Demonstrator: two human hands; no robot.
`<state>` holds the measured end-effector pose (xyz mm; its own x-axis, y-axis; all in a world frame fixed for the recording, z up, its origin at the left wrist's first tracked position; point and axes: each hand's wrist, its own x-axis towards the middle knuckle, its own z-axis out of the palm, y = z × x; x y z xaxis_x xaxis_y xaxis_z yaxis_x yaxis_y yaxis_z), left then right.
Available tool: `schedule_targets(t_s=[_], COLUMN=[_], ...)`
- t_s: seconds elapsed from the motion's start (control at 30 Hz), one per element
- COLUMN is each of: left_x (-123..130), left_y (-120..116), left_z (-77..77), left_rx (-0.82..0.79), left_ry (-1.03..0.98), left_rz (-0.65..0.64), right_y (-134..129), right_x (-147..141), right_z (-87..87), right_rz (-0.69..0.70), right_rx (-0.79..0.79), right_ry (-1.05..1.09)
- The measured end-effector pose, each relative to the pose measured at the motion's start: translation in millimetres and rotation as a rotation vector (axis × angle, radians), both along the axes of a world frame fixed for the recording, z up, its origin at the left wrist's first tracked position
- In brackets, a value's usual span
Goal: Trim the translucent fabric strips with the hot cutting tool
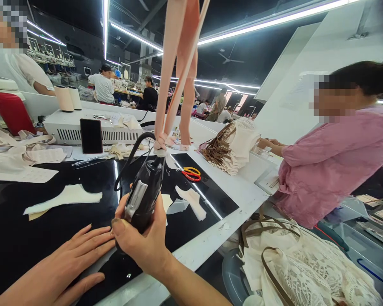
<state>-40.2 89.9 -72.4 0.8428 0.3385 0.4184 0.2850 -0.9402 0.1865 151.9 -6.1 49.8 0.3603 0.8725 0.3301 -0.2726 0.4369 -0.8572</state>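
Observation:
My right hand (143, 238) is wrapped round a black handheld electric tool (144, 197), whose cord rises from its top beside hanging pink fabric strips (175, 72). The tool's lower end is hidden behind my hand. My left hand (79, 255) lies flat, fingers spread, just left of it, over a pale piece on the black board (92, 174). A cream cut piece (64, 199) lies behind my left hand. Right of the tool are another white piece (193, 202) and red-and-yellow scissors (191, 173).
A phone (91, 136) leans on a white box (65, 123). Stacked cream fabric with brown straps (230, 144) sits at the table's right, near a person in pink (338, 148). A grey tub (234, 276) holds lace fabric (306, 263). More people are behind.

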Motion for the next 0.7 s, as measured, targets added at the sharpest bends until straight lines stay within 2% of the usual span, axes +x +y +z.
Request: schedule_targets(t_s=[0.1, 0.23, 0.33, 0.5, 0.57, 0.7], left_x=[1.4, 5.4, 7.6, 13.9, 16.5, 18.8], left_y=[-3.0, -7.6, -11.9, -21.6, -23.2, -25.3], left_z=[-1.5, 0.5, 16.5, 49.8, 53.8, 51.8], left_rx=[0.036, 0.009, -0.037, -0.213, -0.258, -0.278], left_ry=[0.081, 0.03, 0.066, 0.244, 0.228, 0.177], left_rz=[-0.029, -0.02, -0.039, -0.11, -0.125, -0.142], right_y=[0.9, 2.4, 0.9, -1.9, 0.2, 5.9], right_x=[1.2, 3.4, 5.2, 12.5, 16.0, 18.3], right_z=[-0.8, -2.2, -5.6, -15.9, -18.0, -15.2], right_rz=[0.017, -0.012, -0.046, -0.12, -0.128, -0.153], right_rx=[0.045, 0.038, 0.033, 0.15, 0.16, 0.184], right_ry=[0.021, -0.001, -0.023, -0.023, -0.038, -0.023])
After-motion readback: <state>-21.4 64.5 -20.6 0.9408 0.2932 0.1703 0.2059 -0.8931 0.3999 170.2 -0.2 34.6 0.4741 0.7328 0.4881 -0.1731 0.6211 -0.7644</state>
